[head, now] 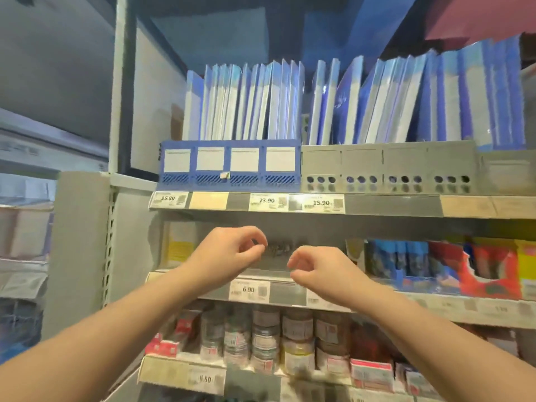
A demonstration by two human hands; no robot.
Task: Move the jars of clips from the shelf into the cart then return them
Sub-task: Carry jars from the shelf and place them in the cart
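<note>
At the far left, the grey upright post (78, 242) of the rack is standing, and no cart is showing anywhere in this view. Next to it, the person is holding the left hand (229, 250) up in front of the middle shelf (287, 292), with the fingers loosely curled and the thumb tip near the forefinger. As far as I can see it is gripping nothing.

Below this hand and a little to the right, the jars of clips (261, 338) are standing on the lower shelf (162, 369), two high and several side by side, and neither hand is touching them. Just beyond the left fingertips, some small grey things (280, 248) are lying at the back of the middle shelf. They are too blurred for me to name.

The right hand (322, 268) is hovering near the left one at almost the same height, also loosely curled and also empty, above the price label (249, 290). Further right, red and blue packets (435, 262) are filling the middle shelf.

For the progress, I am judging only this: all the jars that I can see are on the shelf and the hands are carrying none. Whether the trip to the cart is not yet begun or is already finished, I cannot tell. If it is not begun, the hands are needing to come down to the lower shelf.
</note>
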